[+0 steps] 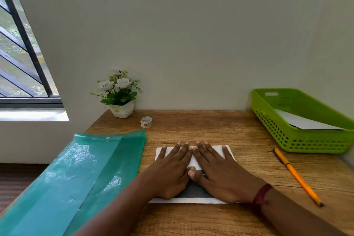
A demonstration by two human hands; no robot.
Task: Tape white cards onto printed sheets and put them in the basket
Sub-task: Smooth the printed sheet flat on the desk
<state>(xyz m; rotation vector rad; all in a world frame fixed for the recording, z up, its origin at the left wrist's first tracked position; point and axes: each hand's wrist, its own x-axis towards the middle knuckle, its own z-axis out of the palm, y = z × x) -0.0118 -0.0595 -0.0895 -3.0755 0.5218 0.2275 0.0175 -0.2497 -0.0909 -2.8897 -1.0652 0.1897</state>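
Printed sheet (193,190): dark print, white margin, flat, long edge toward the viewer. White card (193,160) lies flat across its far half, edges squared to the sheet. Patterned tape roll (146,122) rests on its side face, far left, well apart. Green perforated basket (298,140), far right, holds white paper (302,121) tilted against its wall.

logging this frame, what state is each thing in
left hand, open, flat on card and sheet
right hand, open, flat on card and sheet
card, lying on sheet, pressed by both hands
sheet, flat on table
tape, lying loose near plant
folder, flap open
basket, holding white paper
pencil, lying loose
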